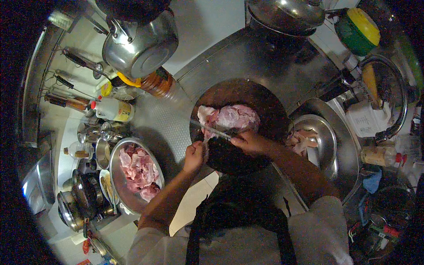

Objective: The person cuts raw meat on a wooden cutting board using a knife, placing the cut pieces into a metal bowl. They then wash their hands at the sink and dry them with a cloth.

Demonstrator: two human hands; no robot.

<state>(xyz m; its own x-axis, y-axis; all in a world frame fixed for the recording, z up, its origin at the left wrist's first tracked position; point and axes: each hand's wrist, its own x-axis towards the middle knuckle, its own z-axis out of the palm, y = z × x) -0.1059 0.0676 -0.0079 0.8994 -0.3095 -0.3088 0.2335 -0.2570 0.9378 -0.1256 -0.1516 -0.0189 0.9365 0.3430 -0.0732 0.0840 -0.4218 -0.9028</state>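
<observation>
Pale pink raw meat (pixel 236 116) lies on a round dark chopping board (pixel 238 91) on the metal counter. My right hand (pixel 250 142) is closed around the handle end of a knife (pixel 213 130), whose blade reaches left across the near side of the meat. At the board's left edge, my left hand (pixel 194 155) grips a pale end of the meat, its fingers bent around it. An oval metal basin (pixel 114 155) holding raw meat pieces (pixel 139 167) stands to the left of my left forearm.
On the right, a metal bowl (pixel 331 135) with meat pieces sits in the sink (pixel 352 165), beside a curved faucet (pixel 404 86). A steel pot (pixel 145 49) and a white-capped-in-red jug (pixel 116 110) stand at the upper left. A lidded pan (pixel 288 15) is at the top.
</observation>
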